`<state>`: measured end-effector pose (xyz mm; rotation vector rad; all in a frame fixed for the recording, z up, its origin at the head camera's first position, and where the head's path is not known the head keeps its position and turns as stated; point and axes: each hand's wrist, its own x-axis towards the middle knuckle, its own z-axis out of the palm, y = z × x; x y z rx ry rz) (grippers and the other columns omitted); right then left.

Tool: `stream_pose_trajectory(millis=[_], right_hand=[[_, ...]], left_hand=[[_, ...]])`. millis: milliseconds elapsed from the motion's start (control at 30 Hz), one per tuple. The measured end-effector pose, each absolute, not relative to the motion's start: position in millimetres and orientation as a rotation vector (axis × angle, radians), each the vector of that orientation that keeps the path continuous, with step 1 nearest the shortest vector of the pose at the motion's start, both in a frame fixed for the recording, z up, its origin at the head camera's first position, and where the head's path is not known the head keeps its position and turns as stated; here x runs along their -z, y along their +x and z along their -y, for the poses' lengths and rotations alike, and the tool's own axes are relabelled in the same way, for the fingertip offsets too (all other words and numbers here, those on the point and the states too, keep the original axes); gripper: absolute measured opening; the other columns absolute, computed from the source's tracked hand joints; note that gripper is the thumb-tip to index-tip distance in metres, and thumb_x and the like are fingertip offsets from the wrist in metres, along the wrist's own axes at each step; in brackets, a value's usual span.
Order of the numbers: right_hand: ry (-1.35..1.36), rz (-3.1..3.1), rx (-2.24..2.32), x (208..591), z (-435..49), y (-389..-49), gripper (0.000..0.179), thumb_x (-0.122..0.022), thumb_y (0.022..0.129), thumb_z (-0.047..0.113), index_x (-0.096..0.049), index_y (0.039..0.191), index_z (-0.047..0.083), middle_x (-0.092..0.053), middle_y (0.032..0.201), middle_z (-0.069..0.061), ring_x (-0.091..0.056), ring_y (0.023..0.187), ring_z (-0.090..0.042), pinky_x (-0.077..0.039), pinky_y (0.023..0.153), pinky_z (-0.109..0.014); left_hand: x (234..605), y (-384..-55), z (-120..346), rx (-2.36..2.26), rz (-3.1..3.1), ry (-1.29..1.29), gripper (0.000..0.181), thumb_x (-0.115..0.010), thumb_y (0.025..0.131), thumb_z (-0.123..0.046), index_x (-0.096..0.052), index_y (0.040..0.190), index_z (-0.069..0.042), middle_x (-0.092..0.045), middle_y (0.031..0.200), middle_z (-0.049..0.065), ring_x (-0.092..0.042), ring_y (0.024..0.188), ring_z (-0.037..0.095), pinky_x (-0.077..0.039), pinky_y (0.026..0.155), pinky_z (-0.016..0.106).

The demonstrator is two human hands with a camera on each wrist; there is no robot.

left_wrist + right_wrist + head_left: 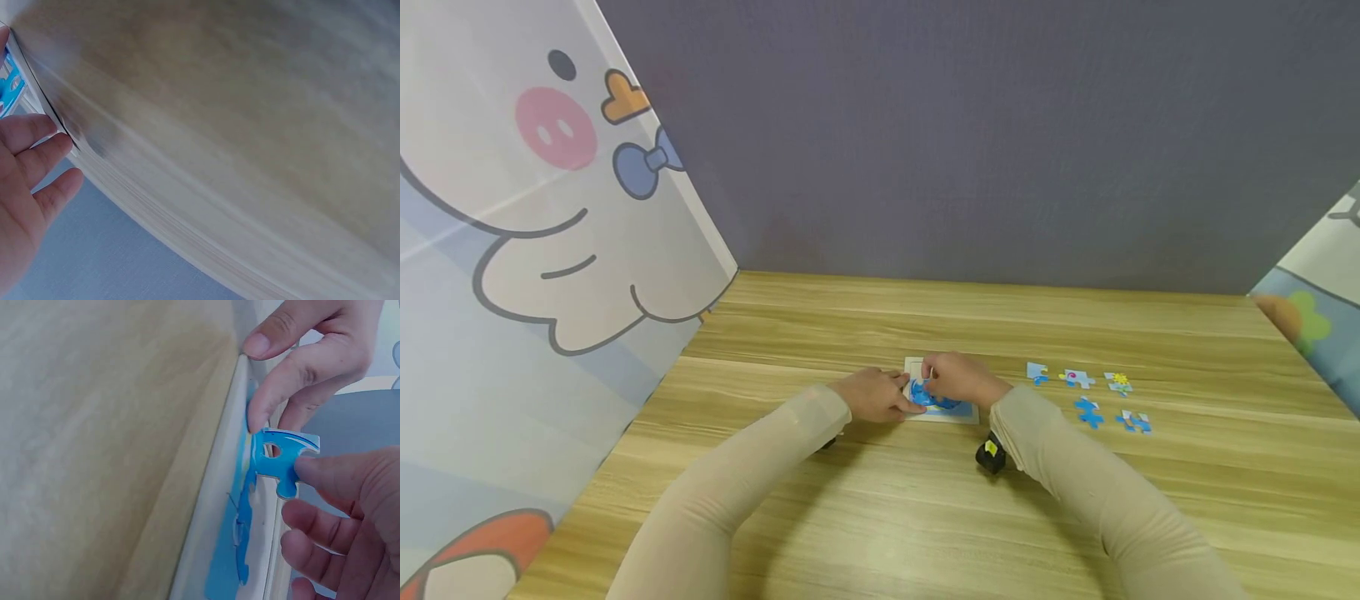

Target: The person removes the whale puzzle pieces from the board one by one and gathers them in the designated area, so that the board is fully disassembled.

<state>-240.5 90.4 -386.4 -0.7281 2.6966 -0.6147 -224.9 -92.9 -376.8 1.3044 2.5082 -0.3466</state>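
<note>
A small jigsaw tray point(913, 364) with a pale border and blue picture lies on the wooden table in front of me. My left hand point(874, 395) rests at its left side, fingers mostly straight and touching the border. Between the thumb and fingers of my right hand point(961, 378) is a blue jigsaw piece point(284, 464), pinched and tilted up from the tray in the right wrist view. That piece's left end is close to my left fingertips; whether it touches them I cannot tell. Other blue pieces point(242, 540) lie inside the tray.
Several loose jigsaw pieces lie right of the tray, among them a blue one point(1088, 412) and one with a yellow flower point(1119, 379). A grey panel point(970, 150) stands along the table's back edge, and a cartoon-printed sheet point(550, 275) borders the left side.
</note>
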Motion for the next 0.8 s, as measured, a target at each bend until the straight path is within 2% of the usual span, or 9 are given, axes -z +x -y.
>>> stream_pose_trajectory(millis=[100,267,433,667,767,800], right_hand=[[-0.715,-2.673,0.658,385,-91,-240,0.009,-0.060,0.094,0.012,-0.057,0.086,0.012,-0.058,0.065,0.005,-0.047,0.051,-0.008,-0.033,0.048,-0.024],[-0.713,-2.646,0.785,382,-95,-240,0.008,-0.060,0.094,0.011,-0.058,0.088,0.009,-0.057,0.069,0.001,-0.045,0.054,-0.010,-0.036,0.051,-0.025],[-0.710,-2.609,0.930,380,-108,-237,0.005,-0.060,0.094,0.008,-0.058,0.090,0.006,-0.055,0.071,-0.001,-0.045,0.056,-0.011,-0.040,0.054,-0.026],[-0.725,-2.577,1.066,378,-137,-235,0.004,-0.060,0.093,0.006,-0.059,0.091,0.003,-0.057,0.076,-0.002,-0.049,0.066,-0.014,-0.043,0.061,-0.030],[-0.748,-2.587,1.092,376,-152,-234,0.004,-0.059,0.093,0.006,-0.060,0.091,0.003,-0.058,0.078,-0.002,-0.050,0.069,-0.015,-0.043,0.063,-0.032],[-0.755,-2.591,1.093,376,-157,-234,0.004,-0.059,0.093,0.006,-0.060,0.091,0.003,-0.058,0.079,-0.002,-0.051,0.070,-0.015,-0.043,0.064,-0.032]], left_hand=[[376,-224,93,0.354,-2.510,1.302,0.041,-0.055,0.098,-0.032,-0.052,0.139,-0.034,-0.042,0.143,0.020,-0.042,0.132,0.032,-0.043,0.100,0.038],[375,-223,94,0.332,-2.514,1.322,0.040,-0.057,0.098,-0.032,-0.053,0.138,-0.032,-0.043,0.142,0.020,-0.043,0.131,0.032,-0.046,0.097,0.037],[375,-224,93,0.300,-2.518,1.324,0.039,-0.058,0.097,-0.030,-0.055,0.136,-0.032,-0.047,0.140,0.020,-0.043,0.132,0.033,-0.043,0.101,0.037],[376,-225,92,0.228,-2.496,1.257,0.039,-0.056,0.098,-0.026,-0.054,0.137,-0.028,-0.035,0.151,0.012,-0.033,0.139,0.027,-0.035,0.107,0.041],[375,-224,92,0.184,-2.473,1.235,0.039,-0.056,0.098,-0.023,-0.054,0.138,-0.026,-0.036,0.150,0.009,-0.034,0.138,0.023,-0.039,0.104,0.040],[375,-223,92,0.170,-2.468,1.237,0.039,-0.056,0.098,-0.023,-0.054,0.137,-0.025,-0.037,0.150,0.009,-0.035,0.138,0.022,-0.045,0.098,0.034]])
